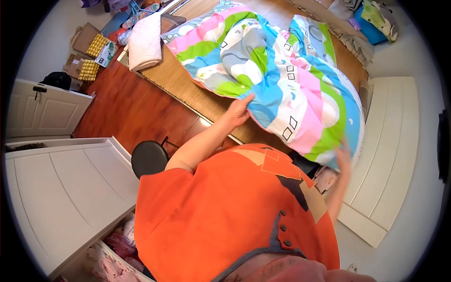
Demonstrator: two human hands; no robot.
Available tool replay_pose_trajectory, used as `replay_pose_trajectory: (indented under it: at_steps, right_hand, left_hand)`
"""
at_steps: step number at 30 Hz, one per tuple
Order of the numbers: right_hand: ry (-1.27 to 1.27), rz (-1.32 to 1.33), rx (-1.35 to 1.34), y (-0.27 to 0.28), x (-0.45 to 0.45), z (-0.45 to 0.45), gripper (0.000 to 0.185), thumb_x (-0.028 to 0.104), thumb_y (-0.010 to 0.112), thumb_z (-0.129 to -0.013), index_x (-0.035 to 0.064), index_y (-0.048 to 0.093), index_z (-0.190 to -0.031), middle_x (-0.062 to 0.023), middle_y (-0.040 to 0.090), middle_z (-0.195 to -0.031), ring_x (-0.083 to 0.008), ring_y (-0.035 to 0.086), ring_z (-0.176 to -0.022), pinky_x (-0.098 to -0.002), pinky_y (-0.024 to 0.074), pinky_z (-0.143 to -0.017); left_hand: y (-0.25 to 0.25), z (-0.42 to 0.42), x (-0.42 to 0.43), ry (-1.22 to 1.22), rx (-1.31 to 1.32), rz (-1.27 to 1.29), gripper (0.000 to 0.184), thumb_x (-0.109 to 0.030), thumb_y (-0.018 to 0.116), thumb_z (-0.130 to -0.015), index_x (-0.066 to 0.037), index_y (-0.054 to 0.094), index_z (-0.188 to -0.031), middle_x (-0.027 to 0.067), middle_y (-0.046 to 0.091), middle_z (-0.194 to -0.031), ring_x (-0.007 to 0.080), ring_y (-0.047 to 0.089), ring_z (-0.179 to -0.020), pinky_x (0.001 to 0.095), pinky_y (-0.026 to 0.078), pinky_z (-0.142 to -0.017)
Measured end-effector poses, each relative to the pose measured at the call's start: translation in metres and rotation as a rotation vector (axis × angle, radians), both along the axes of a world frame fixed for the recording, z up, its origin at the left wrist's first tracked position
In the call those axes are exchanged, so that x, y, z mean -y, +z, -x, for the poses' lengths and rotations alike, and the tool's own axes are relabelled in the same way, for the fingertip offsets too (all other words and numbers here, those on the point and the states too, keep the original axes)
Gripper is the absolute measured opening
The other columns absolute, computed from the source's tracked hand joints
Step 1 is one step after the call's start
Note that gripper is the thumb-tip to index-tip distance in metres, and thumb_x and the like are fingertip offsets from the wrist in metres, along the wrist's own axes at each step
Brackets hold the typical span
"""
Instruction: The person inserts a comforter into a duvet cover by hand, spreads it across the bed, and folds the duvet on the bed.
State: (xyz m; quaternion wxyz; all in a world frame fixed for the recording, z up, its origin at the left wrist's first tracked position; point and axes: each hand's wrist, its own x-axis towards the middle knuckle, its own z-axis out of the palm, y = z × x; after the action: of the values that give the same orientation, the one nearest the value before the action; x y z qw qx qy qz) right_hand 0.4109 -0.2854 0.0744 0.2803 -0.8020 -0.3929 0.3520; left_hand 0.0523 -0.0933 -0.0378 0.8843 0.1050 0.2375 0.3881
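Observation:
A quilt (305, 94) patterned in blue, pink, green, white and grey lies rumpled across a bed with a tan surface. At the quilt's near edge, my left hand (238, 112) pinches the fabric, thumb on top. My right hand (344, 157) is at the quilt's near right corner, smeared by motion. Whether its fingers grip the cloth or only touch it, I cannot tell. Between the two hands the quilt's near edge hangs close in front of my orange shirt (211, 207).
A folded pale pink blanket (144, 42) lies at the bed's left corner. Beside the bed stands a black round stool (149, 159). White furniture panels (70, 188) fill the lower left, above open storage with clothes. A cream headboard-like panel (383, 160) is at right. Yellow egg trays (97, 45) sit far left.

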Motion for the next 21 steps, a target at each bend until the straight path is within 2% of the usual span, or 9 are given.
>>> replay_pose_trajectory:
  at_steps: [1,2,4,5,8,10,13,16,21]
  right_hand:
    - [0.208,-0.040,0.008,-0.045,-0.030,0.044,0.073,0.023,0.068,-0.070,-0.0014,0.035,-0.130,-0.0176,0.042,-0.129,-0.0282,0.043,-0.117,-0.0350,0.0354,-0.096]
    - [0.550,-0.158,0.306,-0.052,-0.061,0.105,0.078,0.027,0.073,-0.065,-0.0034,0.037,-0.127,-0.0193,0.042,-0.128,-0.0301,0.043,-0.117,-0.0348,0.0362,-0.095]
    - [0.712,-0.380,0.342,-0.053,-0.103,0.192,0.073,0.025,0.075,-0.062,-0.0041,0.041,-0.120,-0.0253,0.046,-0.116,-0.0371,0.047,-0.109,-0.0402,0.0378,-0.090]
    - [0.550,-0.408,0.401,-0.071,-0.114,0.209,0.070,0.016,0.073,-0.063,-0.0047,0.040,-0.121,-0.0235,0.051,-0.110,-0.0395,0.050,-0.100,-0.0427,0.0408,-0.085]
    - [0.245,-0.431,0.345,-0.096,-0.136,0.194,0.055,0.010,0.069,-0.065,-0.0029,0.045,-0.114,-0.0198,0.057,-0.097,-0.0395,0.054,-0.091,-0.0423,0.0434,-0.080]
    - [0.223,-0.506,0.398,-0.095,-0.145,0.197,0.044,0.005,0.064,-0.068,0.0001,0.050,-0.109,-0.0190,0.060,-0.086,-0.0377,0.056,-0.085,-0.0404,0.0446,-0.076]
    - [0.266,-0.468,0.146,-0.086,-0.163,0.207,0.032,0.002,0.054,-0.072,0.0027,0.055,-0.104,-0.0225,0.059,-0.084,-0.0354,0.059,-0.079,-0.0387,0.0452,-0.067]
    - [0.313,-0.310,0.112,-0.080,-0.176,0.207,0.025,0.005,0.054,-0.073,0.0030,0.058,-0.097,-0.0222,0.060,-0.080,-0.0376,0.059,-0.076,-0.0385,0.0455,-0.065]
    - [0.267,-0.259,0.345,-0.093,-0.177,0.224,0.027,0.010,0.057,-0.071,0.0057,0.060,-0.098,-0.0236,0.059,-0.079,-0.0392,0.058,-0.075,-0.0422,0.0455,-0.065]
  left_hand:
    - [-0.003,-0.012,0.002,0.003,-0.005,0.010,0.040,-0.016,0.058,-0.085,-0.003,0.045,-0.120,0.0080,0.055,-0.116,0.0216,0.054,-0.105,0.0379,0.043,-0.091]
    - [-0.003,-0.022,0.001,0.003,-0.006,0.017,0.040,-0.015,0.058,-0.085,-0.003,0.045,-0.120,0.0080,0.055,-0.115,0.0216,0.054,-0.104,0.0379,0.044,-0.090]
    - [-0.004,-0.035,-0.001,-0.018,-0.007,-0.001,0.040,-0.014,0.058,-0.085,-0.003,0.044,-0.120,0.0076,0.056,-0.113,0.0217,0.054,-0.103,0.0383,0.046,-0.087]
    - [0.006,-0.036,-0.001,0.016,-0.002,0.009,0.038,-0.016,0.057,-0.085,-0.003,0.044,-0.119,0.0078,0.056,-0.111,0.0214,0.057,-0.099,0.0376,0.049,-0.083]
    - [0.015,-0.027,-0.014,-0.019,0.043,0.084,0.038,-0.017,0.057,-0.085,-0.002,0.044,-0.118,0.0085,0.056,-0.110,0.0208,0.059,-0.095,0.0354,0.052,-0.079]
    - [0.008,-0.022,-0.019,-0.039,0.044,0.104,0.033,-0.019,0.057,-0.086,-0.002,0.048,-0.112,0.0087,0.058,-0.105,0.0196,0.060,-0.091,0.0341,0.053,-0.076]
    - [0.005,-0.009,-0.037,-0.219,0.044,0.061,0.024,-0.022,0.057,-0.086,-0.005,0.053,-0.101,0.0083,0.060,-0.098,0.0186,0.061,-0.086,0.0340,0.053,-0.075]
    - [0.011,0.021,-0.058,-0.382,-0.016,0.127,0.031,-0.032,0.053,-0.087,-0.003,0.053,-0.099,0.0114,0.062,-0.092,0.0196,0.063,-0.081,0.0310,0.053,-0.069]
    - [0.001,0.049,-0.070,-0.666,-0.300,0.058,0.036,-0.036,0.054,-0.087,-0.002,0.053,-0.098,0.0106,0.062,-0.085,0.0183,0.063,-0.069,0.0276,0.053,-0.059]
